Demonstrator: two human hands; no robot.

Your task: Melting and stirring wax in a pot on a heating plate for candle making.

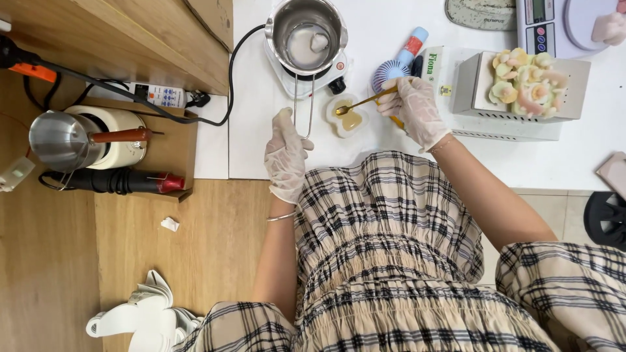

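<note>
two gloved hands at work over the white tabletop. left hand nearest the body, open and flat, fingers spread wide, holding nothing, fingertips just beside the wire handle of the steel pot. right hand a little further out, pinched shut on one gold spoon; spoon's long axis running from that grip leftward and slightly down, bowl end resting over one small flower-shaped mould with amber liquid inside. mould lying left of the right grip and right of the left hand, between the two, nearer the right by way of the spoon.

beyond the left fingertips: one pot on one small electric hotplate, pale liquid and a lump within. beyond the right grip: one round blue-ribbed piece and one blue-and-red tube. right of that grip: one white box topped with pastel flower shapes. farthest: one digital scale.
</note>
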